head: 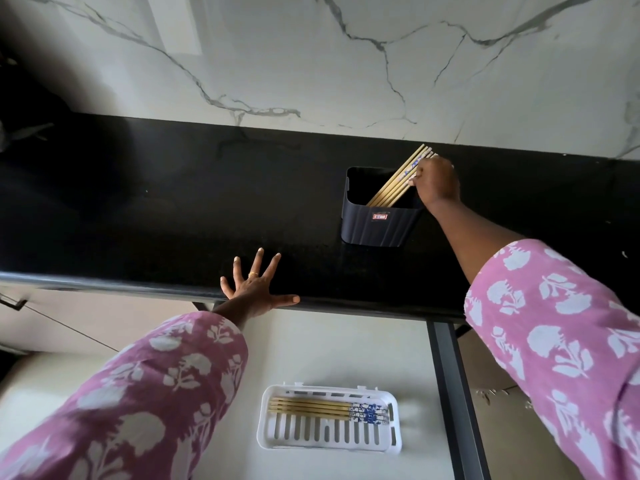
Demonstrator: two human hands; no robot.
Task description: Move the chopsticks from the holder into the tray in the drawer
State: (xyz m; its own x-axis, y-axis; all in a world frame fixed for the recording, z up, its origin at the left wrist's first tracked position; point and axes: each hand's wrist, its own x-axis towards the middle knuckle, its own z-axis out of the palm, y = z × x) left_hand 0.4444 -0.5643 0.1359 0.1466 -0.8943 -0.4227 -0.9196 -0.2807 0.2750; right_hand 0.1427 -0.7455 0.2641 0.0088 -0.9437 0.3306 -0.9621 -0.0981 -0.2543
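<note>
We're partway: some chopsticks (311, 408) already lie in the white tray (329, 450) in the near drawer (346, 351). Our right hand (437, 181), fingers closed, pinches the bundle (394, 185) left in the dark holder (377, 225); our left hand (256, 289) rests spread on the tabletop (156, 209).

Your sleeves (156, 393) pink, white floral print; desk (138, 202) glossy black; wall (311, 64) white marble, grey veins; holder (374, 230) dark navy, red label (380, 216); chopsticks (391, 188) tan, blue-white patterned ends; tray (329, 443) white.
</note>
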